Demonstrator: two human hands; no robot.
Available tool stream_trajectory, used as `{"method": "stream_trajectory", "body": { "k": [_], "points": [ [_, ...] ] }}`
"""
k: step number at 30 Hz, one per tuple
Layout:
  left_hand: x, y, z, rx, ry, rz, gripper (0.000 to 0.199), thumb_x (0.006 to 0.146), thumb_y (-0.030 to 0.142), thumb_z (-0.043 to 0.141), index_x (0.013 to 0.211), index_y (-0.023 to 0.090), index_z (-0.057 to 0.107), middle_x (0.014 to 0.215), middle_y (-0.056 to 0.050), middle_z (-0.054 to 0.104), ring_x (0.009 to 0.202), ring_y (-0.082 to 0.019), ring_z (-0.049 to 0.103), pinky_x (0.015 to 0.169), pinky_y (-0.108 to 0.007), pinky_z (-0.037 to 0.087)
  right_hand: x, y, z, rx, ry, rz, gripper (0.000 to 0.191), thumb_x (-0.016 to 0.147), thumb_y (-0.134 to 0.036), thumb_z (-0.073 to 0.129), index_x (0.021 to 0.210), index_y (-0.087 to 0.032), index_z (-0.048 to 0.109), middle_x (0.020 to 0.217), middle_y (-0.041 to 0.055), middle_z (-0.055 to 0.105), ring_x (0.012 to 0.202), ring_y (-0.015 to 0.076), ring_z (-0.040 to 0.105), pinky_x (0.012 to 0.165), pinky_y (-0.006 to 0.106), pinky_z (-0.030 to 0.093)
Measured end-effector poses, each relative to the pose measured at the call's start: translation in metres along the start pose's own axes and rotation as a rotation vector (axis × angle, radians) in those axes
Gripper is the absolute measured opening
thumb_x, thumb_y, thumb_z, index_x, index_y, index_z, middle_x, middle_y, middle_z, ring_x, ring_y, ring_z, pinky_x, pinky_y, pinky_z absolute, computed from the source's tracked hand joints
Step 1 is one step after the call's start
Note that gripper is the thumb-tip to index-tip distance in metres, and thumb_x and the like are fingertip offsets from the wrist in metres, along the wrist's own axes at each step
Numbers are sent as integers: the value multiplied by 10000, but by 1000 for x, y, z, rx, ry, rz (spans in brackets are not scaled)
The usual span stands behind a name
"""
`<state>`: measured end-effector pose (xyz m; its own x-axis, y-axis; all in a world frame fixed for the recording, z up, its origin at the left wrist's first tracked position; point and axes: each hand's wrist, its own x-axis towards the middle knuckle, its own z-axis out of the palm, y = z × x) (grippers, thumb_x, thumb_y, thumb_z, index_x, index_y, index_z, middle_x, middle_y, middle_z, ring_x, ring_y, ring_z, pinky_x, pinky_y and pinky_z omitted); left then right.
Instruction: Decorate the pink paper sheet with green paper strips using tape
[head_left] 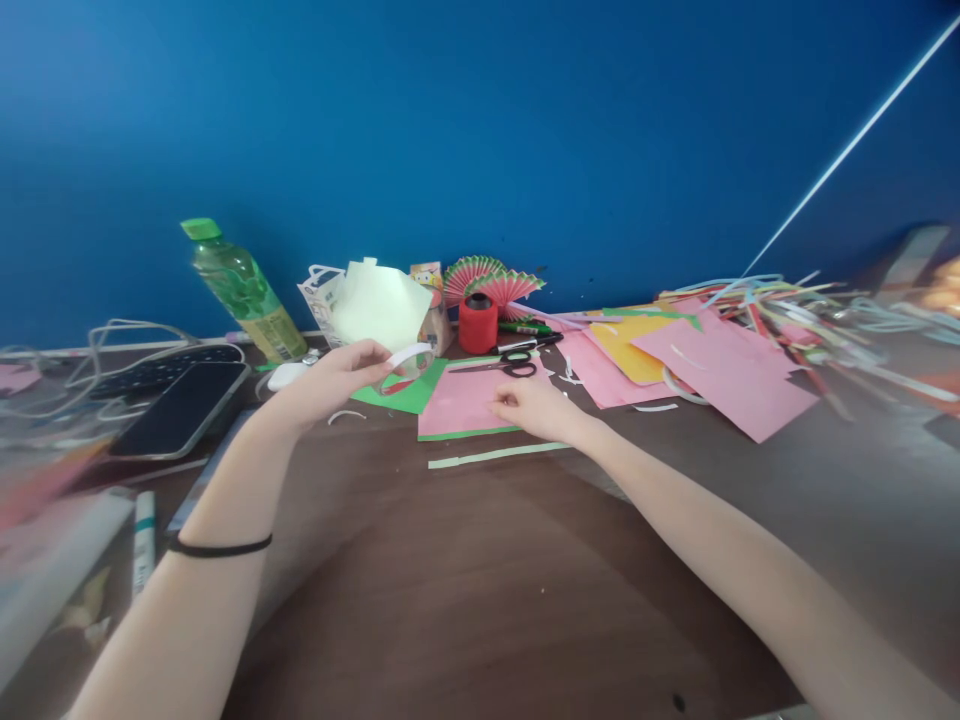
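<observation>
In my left hand [352, 375] is a white roll of tape [409, 355], pinched at its edge above a green sheet [412, 392]. My right hand [536, 408] is closed over the right part of a pink sheet [461, 400] with a green lower border; whatever its fingertips may hold is too small to make out. Black-handled scissors [517, 368] lie just behind the right hand, their blades across the pink sheet. A pale green strip [495, 456] lies on the table in front of the sheets.
A red spool [478, 325] and pink-green paper fans [510, 285] stand by the blue wall. At left are a green-capped bottle [247, 295], a phone [184, 408] and cables. Pink papers [739, 375] and many thin strips lie at right.
</observation>
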<state>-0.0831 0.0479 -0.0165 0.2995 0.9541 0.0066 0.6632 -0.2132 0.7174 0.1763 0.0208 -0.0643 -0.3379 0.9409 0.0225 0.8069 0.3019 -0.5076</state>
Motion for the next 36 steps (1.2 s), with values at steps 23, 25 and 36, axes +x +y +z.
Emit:
{"method": "stream_trajectory", "body": {
  "k": [23, 25, 36],
  "points": [
    [-1, 10, 24, -747, -221, 7, 133, 777, 277, 578, 732, 151, 577, 676, -12, 576, 645, -115, 524, 650, -237, 417, -1, 0, 0, 243, 223, -90, 184, 823, -354, 450, 805, -191, 533, 541, -59, 408, 519, 104, 387, 536, 229, 282],
    [-6, 20, 27, -631, -265, 44, 155, 773, 324, 576, 802, 172, 582, 733, -20, 598, 729, -147, 546, 713, -270, 419, -3, -3, -2, 336, 272, -151, 226, 807, -361, 496, 963, -198, 517, 530, -81, 360, 507, 101, 372, 538, 226, 293],
    [-17, 42, 35, -326, -512, 121, 233, 808, 384, 463, 875, 207, 598, 795, -31, 665, 849, -198, 582, 772, -308, 414, -3, -9, -1, 265, 238, -227, 140, 792, -242, 504, 707, -160, 579, 613, -23, 489, 564, 100, 408, 555, 228, 323]
  ]
}}
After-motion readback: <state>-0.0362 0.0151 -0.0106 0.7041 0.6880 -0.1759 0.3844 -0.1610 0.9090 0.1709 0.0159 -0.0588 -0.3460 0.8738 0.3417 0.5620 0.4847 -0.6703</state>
